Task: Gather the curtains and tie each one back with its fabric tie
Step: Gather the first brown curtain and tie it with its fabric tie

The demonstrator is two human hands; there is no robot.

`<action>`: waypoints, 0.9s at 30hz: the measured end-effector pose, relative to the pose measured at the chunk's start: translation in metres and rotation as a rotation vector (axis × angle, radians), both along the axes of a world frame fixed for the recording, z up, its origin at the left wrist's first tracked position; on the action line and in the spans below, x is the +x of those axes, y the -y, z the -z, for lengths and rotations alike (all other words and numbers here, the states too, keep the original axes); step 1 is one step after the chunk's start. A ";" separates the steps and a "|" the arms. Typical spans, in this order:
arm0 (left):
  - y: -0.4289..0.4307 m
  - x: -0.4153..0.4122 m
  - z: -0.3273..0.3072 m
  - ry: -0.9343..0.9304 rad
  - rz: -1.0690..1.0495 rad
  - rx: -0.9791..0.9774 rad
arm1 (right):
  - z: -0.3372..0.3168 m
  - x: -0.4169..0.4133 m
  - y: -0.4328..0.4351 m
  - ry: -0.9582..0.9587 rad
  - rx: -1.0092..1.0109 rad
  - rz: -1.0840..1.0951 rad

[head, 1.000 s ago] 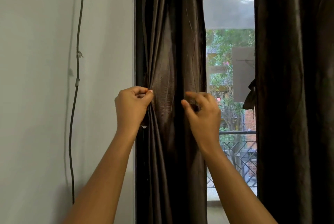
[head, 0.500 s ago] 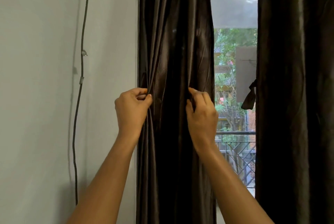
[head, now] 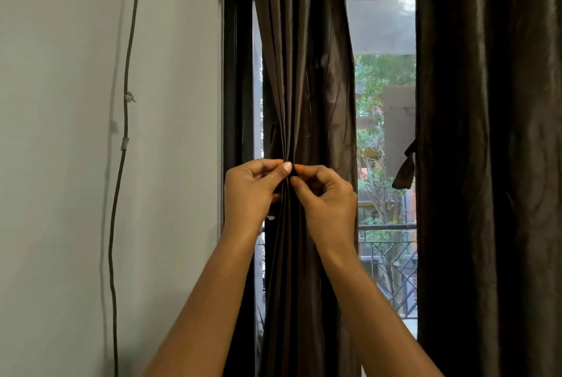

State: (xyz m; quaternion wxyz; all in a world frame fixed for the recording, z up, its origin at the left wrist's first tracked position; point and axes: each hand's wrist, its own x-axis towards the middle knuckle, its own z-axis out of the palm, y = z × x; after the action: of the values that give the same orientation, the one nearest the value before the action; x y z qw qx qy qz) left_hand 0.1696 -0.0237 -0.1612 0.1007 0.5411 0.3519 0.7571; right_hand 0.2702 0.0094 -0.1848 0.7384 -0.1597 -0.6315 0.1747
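A dark brown left curtain hangs in front of the window, bunched narrow at hand height. My left hand pinches its folds from the left, thumb tip on the fabric. My right hand pinches the same folds from the right, so the fingertips of both hands almost touch. The right curtain hangs loose and ungathered. A knotted dark fabric tie dangles at its left edge. I cannot tell whether a tie lies in my hands.
A grey wall fills the left side, with a thin dark cable running down it. The dark window frame stands beside the left curtain. Through the glass I see a balcony railing and trees.
My hands have come together, squeezing the left curtain into a narrower bundle. A strip of window has opened up between the curtain and the frame on the left.
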 end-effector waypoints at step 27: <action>-0.018 -0.035 -0.001 -0.258 -0.671 0.143 | -0.034 0.030 -0.079 0.044 -0.337 0.370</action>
State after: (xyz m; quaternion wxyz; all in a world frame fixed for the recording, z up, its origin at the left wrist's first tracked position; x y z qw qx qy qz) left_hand 0.1348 -0.0062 -0.1606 -0.2366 0.4923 0.4658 0.6962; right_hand 0.3004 0.0883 -0.1509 0.7066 -0.3972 -0.5695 0.1361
